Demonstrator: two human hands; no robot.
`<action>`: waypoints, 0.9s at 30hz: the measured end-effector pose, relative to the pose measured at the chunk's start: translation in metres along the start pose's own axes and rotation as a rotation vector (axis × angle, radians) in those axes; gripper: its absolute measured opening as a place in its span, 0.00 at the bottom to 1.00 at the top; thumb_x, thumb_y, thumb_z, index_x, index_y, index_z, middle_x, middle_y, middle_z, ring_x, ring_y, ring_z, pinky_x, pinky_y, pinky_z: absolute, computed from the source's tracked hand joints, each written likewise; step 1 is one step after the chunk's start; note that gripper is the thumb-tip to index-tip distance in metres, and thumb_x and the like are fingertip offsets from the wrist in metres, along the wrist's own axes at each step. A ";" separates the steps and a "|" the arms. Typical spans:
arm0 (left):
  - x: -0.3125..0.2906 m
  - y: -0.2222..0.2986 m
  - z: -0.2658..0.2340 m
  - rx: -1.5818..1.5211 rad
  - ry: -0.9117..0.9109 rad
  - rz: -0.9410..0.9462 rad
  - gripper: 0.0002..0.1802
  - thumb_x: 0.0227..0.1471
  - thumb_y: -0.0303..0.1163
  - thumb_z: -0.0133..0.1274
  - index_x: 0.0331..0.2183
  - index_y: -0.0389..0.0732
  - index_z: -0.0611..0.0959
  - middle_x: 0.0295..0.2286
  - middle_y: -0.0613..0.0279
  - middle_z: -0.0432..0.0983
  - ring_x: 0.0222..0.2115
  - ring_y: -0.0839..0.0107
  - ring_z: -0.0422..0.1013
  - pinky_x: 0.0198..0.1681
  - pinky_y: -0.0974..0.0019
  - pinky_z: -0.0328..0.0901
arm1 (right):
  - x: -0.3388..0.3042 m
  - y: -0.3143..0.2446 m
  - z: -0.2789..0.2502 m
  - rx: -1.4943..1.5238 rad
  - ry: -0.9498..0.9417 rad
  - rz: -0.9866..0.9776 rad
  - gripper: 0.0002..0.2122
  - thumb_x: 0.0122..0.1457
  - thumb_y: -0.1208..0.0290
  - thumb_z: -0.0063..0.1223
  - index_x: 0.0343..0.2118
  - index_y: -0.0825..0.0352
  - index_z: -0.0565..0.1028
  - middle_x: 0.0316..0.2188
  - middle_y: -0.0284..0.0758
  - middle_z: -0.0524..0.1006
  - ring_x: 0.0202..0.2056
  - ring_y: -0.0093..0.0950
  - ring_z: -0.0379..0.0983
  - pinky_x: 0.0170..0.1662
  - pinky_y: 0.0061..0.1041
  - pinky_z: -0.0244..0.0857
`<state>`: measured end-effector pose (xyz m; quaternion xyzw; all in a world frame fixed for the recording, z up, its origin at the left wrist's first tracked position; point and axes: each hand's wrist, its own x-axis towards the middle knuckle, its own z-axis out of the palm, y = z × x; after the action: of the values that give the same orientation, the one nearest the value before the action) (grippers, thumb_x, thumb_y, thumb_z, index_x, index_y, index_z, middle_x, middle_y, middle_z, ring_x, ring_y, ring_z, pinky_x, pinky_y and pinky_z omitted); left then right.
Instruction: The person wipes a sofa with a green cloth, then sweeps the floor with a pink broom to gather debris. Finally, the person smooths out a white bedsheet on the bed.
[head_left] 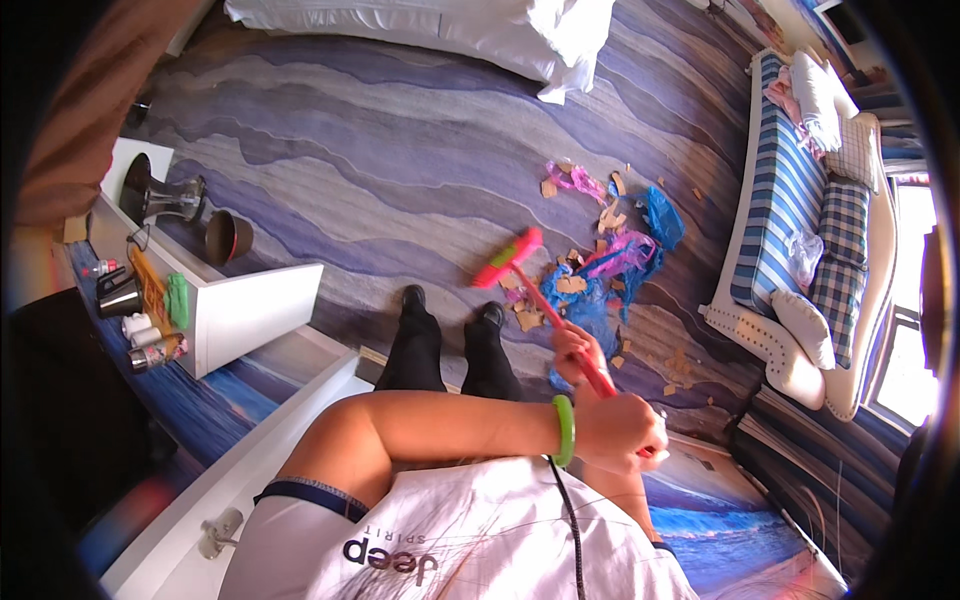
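Both of my hands are closed round the red handle of a broom (540, 300). My left hand (622, 432), with a green bangle on its wrist, grips the handle's upper end after crossing in front of my body. Farther down the handle, my right hand (580, 352) is wrapped round it. The red broom head (508, 258), with a yellow-green patch, rests on the patterned carpet just ahead of my feet. Against its right side lies a litter of torn cardboard pieces (571, 285), crumpled blue plastic (660, 218) and pink plastic (628, 254).
A striped sofa (775, 190) with pillows stands at the right. A white-covered bed (440, 20) is at the far side. To the left, a white desk (250, 310) holds a kettle (118, 293) and cups, beside a dark round stool (228, 238). My black shoes (413, 297) stand near the broom.
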<state>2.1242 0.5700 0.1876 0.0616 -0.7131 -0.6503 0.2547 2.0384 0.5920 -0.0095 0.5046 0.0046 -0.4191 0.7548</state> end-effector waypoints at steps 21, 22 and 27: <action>-0.029 0.027 -0.008 0.092 -0.187 0.090 0.14 0.48 0.32 0.52 0.15 0.36 0.74 0.15 0.54 0.70 0.19 0.55 0.69 0.26 0.59 0.63 | 0.014 0.032 -0.033 -0.047 -0.168 -0.139 0.09 0.62 0.71 0.37 0.25 0.68 0.61 0.15 0.29 0.63 0.13 0.17 0.61 0.18 0.17 0.63; -0.033 0.027 -0.006 0.049 -0.200 0.141 0.15 0.48 0.31 0.52 0.15 0.36 0.73 0.15 0.54 0.69 0.19 0.56 0.69 0.27 0.59 0.63 | 0.002 0.028 -0.040 -0.054 -0.206 -0.188 0.09 0.62 0.72 0.37 0.25 0.68 0.61 0.15 0.29 0.63 0.13 0.17 0.61 0.18 0.17 0.62; -0.064 0.038 -0.010 -0.121 -0.237 0.198 0.17 0.48 0.29 0.52 0.12 0.38 0.70 0.12 0.55 0.66 0.18 0.57 0.67 0.26 0.59 0.61 | -0.054 0.035 -0.046 -0.032 -0.123 -0.435 0.15 0.61 0.70 0.40 0.16 0.62 0.61 0.12 0.25 0.61 0.12 0.14 0.58 0.17 0.14 0.57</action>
<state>2.1933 0.5932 0.2066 -0.1015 -0.7003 -0.6664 0.2349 2.0455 0.6659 0.0177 0.4532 0.0740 -0.6016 0.6536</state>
